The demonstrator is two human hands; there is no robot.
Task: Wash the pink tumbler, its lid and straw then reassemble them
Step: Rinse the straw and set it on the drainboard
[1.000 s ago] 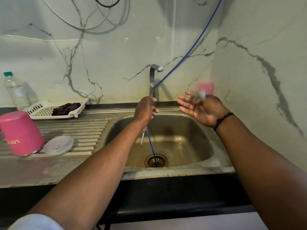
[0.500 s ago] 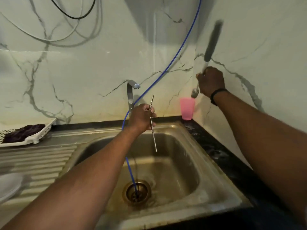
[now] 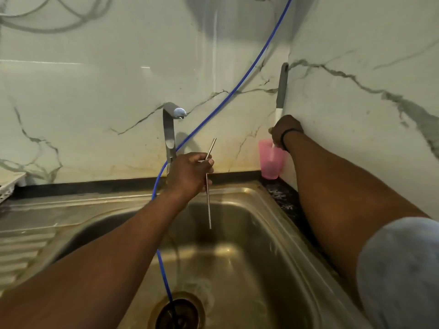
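My left hand pinches a thin metal straw and holds it upright over the steel sink, just in front of the tap. My right hand grips a long brush with a grey top and white shaft. Its lower end stands inside a small pink cup in the back right corner. The pink tumbler and its lid are out of view.
A blue hose runs from the upper right down into the drain. A white basket's corner shows at the far left, beside the ribbed draining board. Marble walls close the back and right.
My view has swung right, so the tumbler and lid left the frame. My right hand lowered the brush from mid-air into the pink cup. The left hand keeps holding the straw.
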